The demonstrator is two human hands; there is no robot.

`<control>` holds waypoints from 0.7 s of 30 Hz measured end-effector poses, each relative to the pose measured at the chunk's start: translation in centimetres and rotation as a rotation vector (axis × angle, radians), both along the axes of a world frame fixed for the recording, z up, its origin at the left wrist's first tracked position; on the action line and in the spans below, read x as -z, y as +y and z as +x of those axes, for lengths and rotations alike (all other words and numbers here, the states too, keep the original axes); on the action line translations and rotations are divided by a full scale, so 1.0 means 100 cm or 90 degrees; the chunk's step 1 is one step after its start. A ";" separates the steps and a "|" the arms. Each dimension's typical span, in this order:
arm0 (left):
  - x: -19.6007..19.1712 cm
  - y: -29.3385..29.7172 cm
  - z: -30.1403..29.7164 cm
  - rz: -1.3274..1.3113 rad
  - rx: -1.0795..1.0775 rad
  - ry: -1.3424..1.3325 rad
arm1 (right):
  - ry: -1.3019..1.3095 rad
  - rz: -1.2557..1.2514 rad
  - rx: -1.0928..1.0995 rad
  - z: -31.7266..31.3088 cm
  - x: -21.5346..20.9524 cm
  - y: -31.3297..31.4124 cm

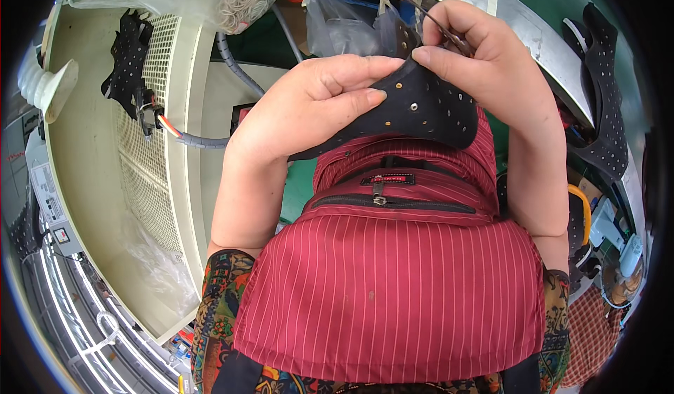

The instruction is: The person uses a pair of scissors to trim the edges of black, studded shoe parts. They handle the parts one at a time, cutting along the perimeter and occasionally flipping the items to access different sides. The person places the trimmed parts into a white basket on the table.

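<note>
Both hands hold a black fabric piece (pixel 430 106), dotted with small holes and metal eyelets, above my lap. My left hand (pixel 319 96) is closed on its left part, thumb and fingertips pressed along the upper edge. With thumb and bent index finger, my right hand (pixel 484 64) pinches the top edge of the same piece. A thin dark strip (pixel 435 23) runs up and left from the right fingertips; I cannot make out whether it belongs to the piece. Beneath lies my red striped apron (pixel 393 275) with a zipped pocket.
A cream tray (pixel 91 204) on the left holds another black dotted piece (pixel 130 64) beside a cable (pixel 200 141). Plastic bags (pixel 344 25) hang ahead, near a bag of pale bands (pixel 247 2). More dotted black pieces (pixel 602 92) lie on the metal edge at right.
</note>
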State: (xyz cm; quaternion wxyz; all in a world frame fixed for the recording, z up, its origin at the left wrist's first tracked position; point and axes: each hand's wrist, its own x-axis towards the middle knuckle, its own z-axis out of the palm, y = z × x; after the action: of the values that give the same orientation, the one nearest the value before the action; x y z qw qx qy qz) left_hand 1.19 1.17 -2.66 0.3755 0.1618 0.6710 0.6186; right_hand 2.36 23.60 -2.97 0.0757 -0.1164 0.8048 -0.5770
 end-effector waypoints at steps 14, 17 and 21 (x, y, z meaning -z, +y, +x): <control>-0.009 0.010 -0.004 -0.141 0.027 0.120 | 0.001 -0.003 -0.069 0.004 0.001 -0.001; -0.009 0.013 -0.005 -0.180 0.019 0.272 | 0.002 -0.005 -0.064 0.006 -0.003 -0.005; -0.009 0.012 -0.005 -0.161 0.034 0.278 | 0.021 0.015 -0.076 0.006 -0.001 -0.005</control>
State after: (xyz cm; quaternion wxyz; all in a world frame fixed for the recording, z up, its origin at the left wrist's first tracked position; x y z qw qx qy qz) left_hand 0.73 2.33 -1.79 0.2555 0.2608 0.8037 0.4698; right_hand 2.95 23.14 -2.89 0.0979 -0.1725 0.8046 -0.5597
